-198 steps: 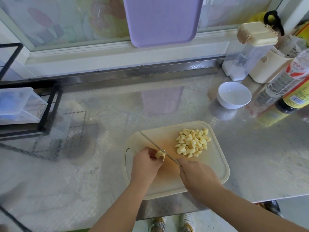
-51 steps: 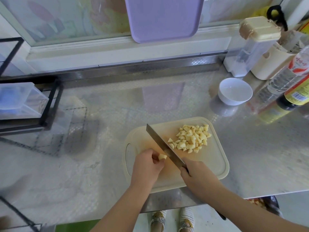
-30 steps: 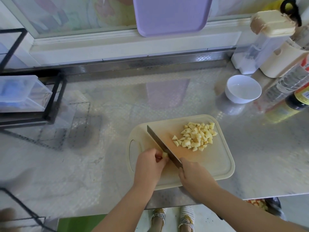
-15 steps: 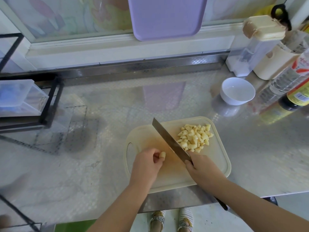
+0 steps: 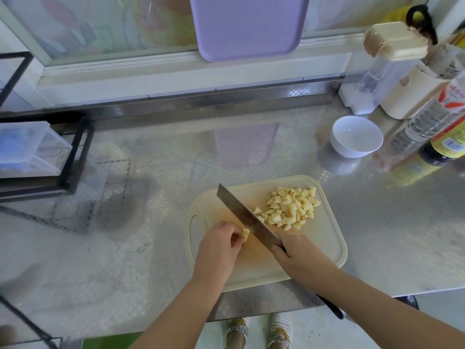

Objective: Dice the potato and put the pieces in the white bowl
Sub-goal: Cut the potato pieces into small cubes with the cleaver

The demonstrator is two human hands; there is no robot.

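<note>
Potato chunk: last little bit, near-left part of the cutting board, just beside the left face of the knife.
Handling: I'd guess light, firm and kinda slick on the cut faces, and so small there's barely room for fingertips. Pinch it by the sides, knuckles toward the blade, or it may skid or roll.
Left hand: fingers curled in, pinching the chunk at the tips.
Right hand: wrapped tight round the knife up where handle meets blade. The dark handle end pokes out past the board's near edge.
Blade: slanted across the middle of the board, flat side showing, between the chunk and the cubes. Can't tell if the edge is touching the board.
Diced pile: loose heap on the far-right part of the board, a couple of cubes right against the blade. They'll scatter easily, so scoop them, don't pick.
White bowl: upright, past the board's far-right corner and well apart from it. Nothing in it that I can see, so no potato yet.
Clear canister: beyond the bowl from the board, beige lid on, something white low down, no clue what.
Bottles: right of the bowl. One looks clear-ish and one dark.
Plastic box: far off the board's left side on a black rack, something bluish inside, too blurry to call.
Progress: dicing looks nearly done, and the whole move to the bowl is left.
</note>
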